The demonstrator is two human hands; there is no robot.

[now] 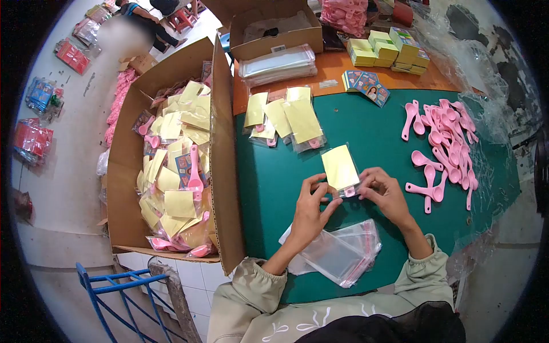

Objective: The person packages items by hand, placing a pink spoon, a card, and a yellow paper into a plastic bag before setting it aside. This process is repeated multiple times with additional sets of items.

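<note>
A clear plastic bag (341, 169) holds a yellow card, with the end of a pink spoon (349, 191) showing at its lower edge. My left hand (311, 207) pinches the bag's lower left corner between thumb and fingers. At the lower right corner, the fingers of my right hand (385, 193) are closed on the bag's edge. Just below both hands lies a fanned stack of empty clear bags (337, 251). Several filled bags (302, 121) with yellow cards lie beyond my left hand. To the right is a loose pile of pink spoons (449, 140).
A large cardboard box (227, 166) full of packed bags stands on the left. At the back are stacks of cards (394, 48), a bundle of clear bags (278, 63) and a smaller cardboard box (275, 31). A blue metal frame (123, 286) stands at lower left.
</note>
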